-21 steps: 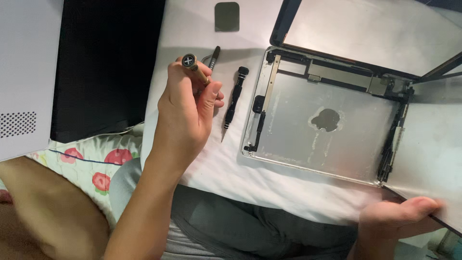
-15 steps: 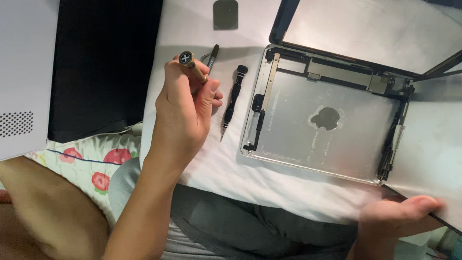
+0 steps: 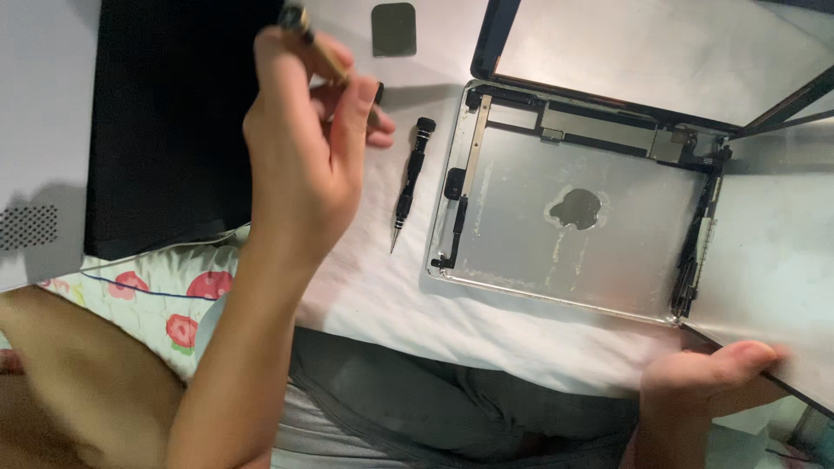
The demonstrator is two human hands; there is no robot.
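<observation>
Head view — we work over an opened tablet shell (image 3: 573, 208).
Our left hand (image 3: 304, 139) pinches a screwdriver (image 3: 317, 48); our right hand (image 3: 708, 378) grips the lifted panel (image 3: 773, 260) — thumb on top.

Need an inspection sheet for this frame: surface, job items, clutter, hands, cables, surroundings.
Surface: white cloth over the work area, lying over the person's lap at the near edge.
Job items: opened tablet shell, bare metal inside, parts along its left, top and right edges; hinged panel folded out to the right; screwdriver raised.
Clutter: second black screwdriver lying left of the shell; small dark square at top.
Hands: left hand grips the raised screwdriver; right hand holds the panel's near edge.
Cables: nothing seen.
Surroundings: black slab at left, white perforated case beside it, strawberry-print fabric below.
</observation>
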